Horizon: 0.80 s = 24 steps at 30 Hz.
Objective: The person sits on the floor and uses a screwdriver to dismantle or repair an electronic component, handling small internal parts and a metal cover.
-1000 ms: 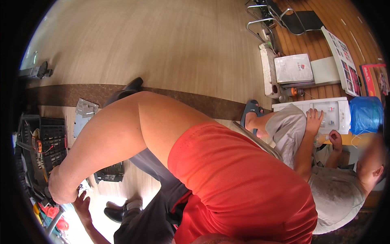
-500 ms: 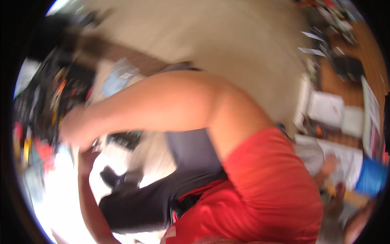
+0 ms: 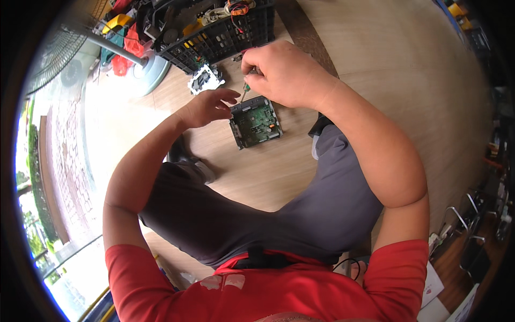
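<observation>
On the floor in front of me lies a green circuit board in a dark frame [image 3: 256,122]. My right hand [image 3: 284,72] is above its far edge, fingers closed round a screwdriver [image 3: 246,88] with a green handle. The shaft points down at the far left part of the frame; whether the tip touches cannot be made out. My left hand [image 3: 209,107] is by the left far corner, fingers apart and curved, with nothing seen in them. A white and dark mechanical part [image 3: 206,79] sits on the floor just beyond my left hand.
A black plastic crate [image 3: 220,43] full of cables and tools stands beyond the board. A standing fan's round base [image 3: 145,75] is at the far left. My two legs [image 3: 343,177] flank the floor space. A wooden desk [image 3: 456,263] with papers is at the right.
The view was blurred and turned; it is now steady over the floor and circuit board. My hands, close together at the left before, are now apart near the board, the right with the screwdriver.
</observation>
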Available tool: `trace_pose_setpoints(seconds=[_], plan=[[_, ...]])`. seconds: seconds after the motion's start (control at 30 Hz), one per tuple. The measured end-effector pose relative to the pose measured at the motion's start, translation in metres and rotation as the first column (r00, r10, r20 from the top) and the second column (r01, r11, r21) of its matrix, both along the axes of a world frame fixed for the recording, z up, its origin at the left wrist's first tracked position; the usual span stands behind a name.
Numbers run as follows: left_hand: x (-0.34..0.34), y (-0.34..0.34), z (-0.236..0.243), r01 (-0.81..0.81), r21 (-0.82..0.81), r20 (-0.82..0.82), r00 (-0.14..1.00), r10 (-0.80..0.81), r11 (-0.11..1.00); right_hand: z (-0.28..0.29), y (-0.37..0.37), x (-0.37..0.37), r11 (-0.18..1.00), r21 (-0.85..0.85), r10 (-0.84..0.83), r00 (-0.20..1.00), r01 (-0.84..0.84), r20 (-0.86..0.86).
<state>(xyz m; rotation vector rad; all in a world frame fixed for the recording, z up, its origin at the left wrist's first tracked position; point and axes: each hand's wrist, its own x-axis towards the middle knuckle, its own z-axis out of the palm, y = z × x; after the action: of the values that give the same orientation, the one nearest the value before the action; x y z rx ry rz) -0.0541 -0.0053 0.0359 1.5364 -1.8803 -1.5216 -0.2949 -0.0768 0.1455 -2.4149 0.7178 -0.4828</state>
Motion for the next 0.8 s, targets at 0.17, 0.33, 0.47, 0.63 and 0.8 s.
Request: trace_pose_setpoints(seconds=[0.17,0.33,0.47,0.63,0.8], plan=[[-0.002,-0.001,0.003,-0.065,0.035,-0.153,0.986,0.070,0.997,0.000,0.001,0.005,1.000,0.000,0.013,0.999,-0.013,0.043],[-0.004,-0.003,0.001,-0.103,0.066,-0.233,0.966,0.116,0.992,0.001,0.001,0.008,1.000,0.003,-0.002,0.999,0.002,0.047],[-0.004,0.000,0.004,-0.127,0.055,-0.182,0.974,0.135,0.990,-0.001,0.004,0.012,1.000,-0.013,-0.004,0.999,0.004,0.054],[-0.008,-0.007,0.005,-0.133,0.131,-0.203,0.966,0.158,0.982,-0.004,-0.001,0.009,1.000,-0.002,0.005,0.997,-0.005,0.078],[-0.006,-0.009,0.009,-0.144,0.107,-0.251,0.953,0.167,0.984,-0.005,-0.010,0.015,0.997,0.061,0.034,0.993,-0.041,0.112]])
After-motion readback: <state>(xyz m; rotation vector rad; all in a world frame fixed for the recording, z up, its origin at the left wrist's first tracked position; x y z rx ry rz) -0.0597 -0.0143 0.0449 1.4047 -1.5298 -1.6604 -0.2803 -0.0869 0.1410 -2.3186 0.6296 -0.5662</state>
